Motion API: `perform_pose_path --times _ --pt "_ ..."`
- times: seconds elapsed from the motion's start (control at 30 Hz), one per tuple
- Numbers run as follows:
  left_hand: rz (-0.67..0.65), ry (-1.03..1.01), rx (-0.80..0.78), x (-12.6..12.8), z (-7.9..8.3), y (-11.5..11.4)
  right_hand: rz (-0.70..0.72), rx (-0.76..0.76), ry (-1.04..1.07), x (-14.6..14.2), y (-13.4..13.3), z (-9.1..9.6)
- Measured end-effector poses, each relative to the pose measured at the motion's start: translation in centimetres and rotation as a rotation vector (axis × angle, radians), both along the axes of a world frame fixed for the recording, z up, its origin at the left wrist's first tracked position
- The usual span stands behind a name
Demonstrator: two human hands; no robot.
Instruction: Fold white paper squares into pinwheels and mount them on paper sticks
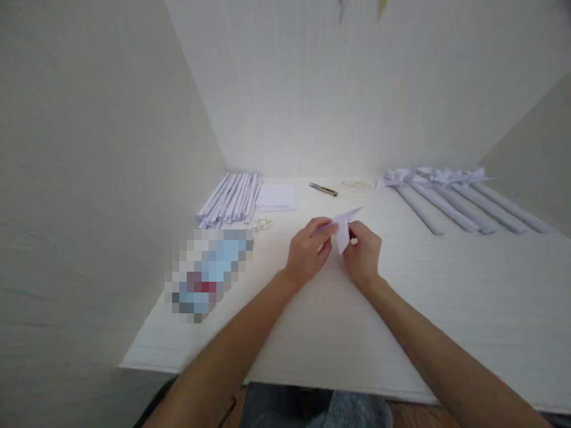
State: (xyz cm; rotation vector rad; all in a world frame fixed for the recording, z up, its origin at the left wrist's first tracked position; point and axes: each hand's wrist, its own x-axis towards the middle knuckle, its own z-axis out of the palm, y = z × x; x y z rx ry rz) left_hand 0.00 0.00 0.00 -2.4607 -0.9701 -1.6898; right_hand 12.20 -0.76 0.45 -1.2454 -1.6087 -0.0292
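Observation:
A small piece of white paper (342,233), folded or bent, is held up between both hands over the middle of the table. My left hand (310,249) pinches its left part, fingers closed. On the other side, my right hand (363,252) grips the right part between thumb and fingers. One pointed end of the paper sticks out above the right fingers. The fingers hide some of its folds.
Rolled paper sticks (232,199) lie at the back left, beside a stack of white sheets (275,197). Thread snips (323,189) lie at the back. Paper-topped sticks (450,199) lie at right. Rubber bands (261,224) and a pixelated blue object (218,267) are at left.

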Motion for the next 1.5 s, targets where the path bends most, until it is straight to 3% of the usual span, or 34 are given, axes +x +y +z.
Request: perform_pose_path --times 1.5 --pt "0.053 -0.014 -0.238 -0.03 0.25 0.27 0.023 -0.121 -0.057 -0.04 0.31 0.02"
